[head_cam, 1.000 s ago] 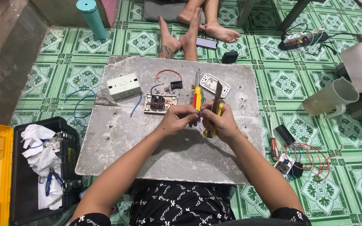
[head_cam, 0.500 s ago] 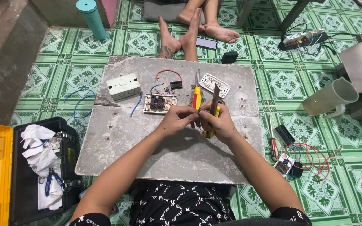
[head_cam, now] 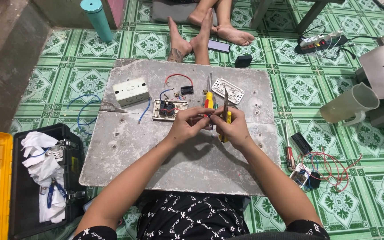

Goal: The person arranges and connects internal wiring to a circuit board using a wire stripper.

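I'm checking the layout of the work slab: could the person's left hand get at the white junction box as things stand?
Probably yes. The white junction box sits uncovered on the slab, up and to the left of the left hand. Nothing lies between them but bare slab and a blue wire, though the hand is busy pinching something small.

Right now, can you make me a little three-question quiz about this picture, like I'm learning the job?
1. True or false: the right hand holds yellow-handled pliers.
2. What lies just left of the switch module on the slab? A) white box B) jug C) phone
3. Fill in: the toolbox left of the slab is ____ in colour.

Key: 1 true. 2 A, the white box. 3 black. The left hand meets the right one over the slab; what its fingers pinch is too small to tell.
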